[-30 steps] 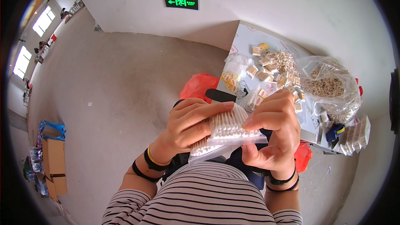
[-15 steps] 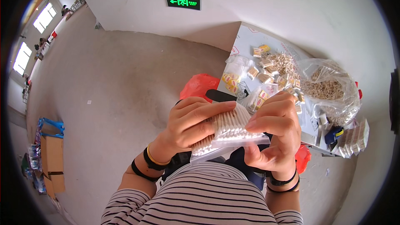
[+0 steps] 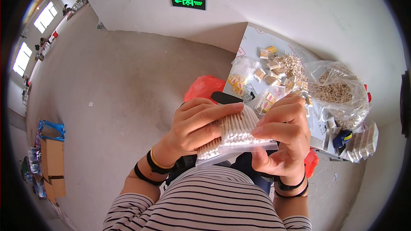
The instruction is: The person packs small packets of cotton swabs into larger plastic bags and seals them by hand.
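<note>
One clear zip bag of cotton swabs [image 3: 234,139], gripped by my two hands: left hand [image 3: 197,126], right hand [image 3: 284,134]. Far right, surface [image 3: 252,45]: one large clear bag [image 3: 338,94], many small packets [image 3: 267,66].

A grey concrete floor [image 3: 115,85] runs up to a white wall [image 3: 274,4] that carries a green lit exit sign [image 3: 187,1], bright windows [image 3: 32,38] stand far on the left, cardboard boxes [image 3: 53,167] lie at the lower left, and a pale table [image 3: 257,45] stands on the right.
</note>
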Demonstrator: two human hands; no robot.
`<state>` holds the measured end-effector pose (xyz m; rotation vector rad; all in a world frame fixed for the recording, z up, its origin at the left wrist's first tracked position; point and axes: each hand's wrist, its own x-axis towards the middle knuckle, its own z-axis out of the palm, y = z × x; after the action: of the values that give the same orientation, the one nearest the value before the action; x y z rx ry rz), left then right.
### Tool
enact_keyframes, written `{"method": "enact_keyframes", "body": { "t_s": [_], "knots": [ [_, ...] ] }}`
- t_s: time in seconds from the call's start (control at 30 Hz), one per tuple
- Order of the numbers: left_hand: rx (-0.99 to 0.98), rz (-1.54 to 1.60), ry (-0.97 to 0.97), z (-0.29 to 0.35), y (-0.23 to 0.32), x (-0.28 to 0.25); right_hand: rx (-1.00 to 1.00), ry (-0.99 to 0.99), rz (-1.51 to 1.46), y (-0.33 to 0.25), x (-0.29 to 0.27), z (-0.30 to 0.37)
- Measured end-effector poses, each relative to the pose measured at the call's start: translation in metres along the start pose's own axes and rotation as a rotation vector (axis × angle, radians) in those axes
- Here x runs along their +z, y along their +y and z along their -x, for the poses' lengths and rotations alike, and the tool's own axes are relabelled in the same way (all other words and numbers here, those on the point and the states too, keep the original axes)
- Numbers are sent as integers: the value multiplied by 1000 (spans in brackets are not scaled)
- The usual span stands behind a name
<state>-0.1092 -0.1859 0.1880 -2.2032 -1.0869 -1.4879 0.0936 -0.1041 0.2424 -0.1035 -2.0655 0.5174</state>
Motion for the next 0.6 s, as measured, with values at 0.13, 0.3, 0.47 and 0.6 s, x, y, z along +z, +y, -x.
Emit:
{"method": "enact_keyframes", "body": {
  "t_s": [0.13,0.3,0.47,0.6],
  "knots": [
    [1,0,-6,-2,1,-1,-1,-1,0,-1,-1,0],
    [-2,2,-7,-2,2,0,0,0,1,-2,-2,0],
    [4,4,-6,-1,2,0,3,1,2,-3,-2,1],
    [3,3,-13,0,3,0,2,-5,4,-4,-2,1]
  ]
}}
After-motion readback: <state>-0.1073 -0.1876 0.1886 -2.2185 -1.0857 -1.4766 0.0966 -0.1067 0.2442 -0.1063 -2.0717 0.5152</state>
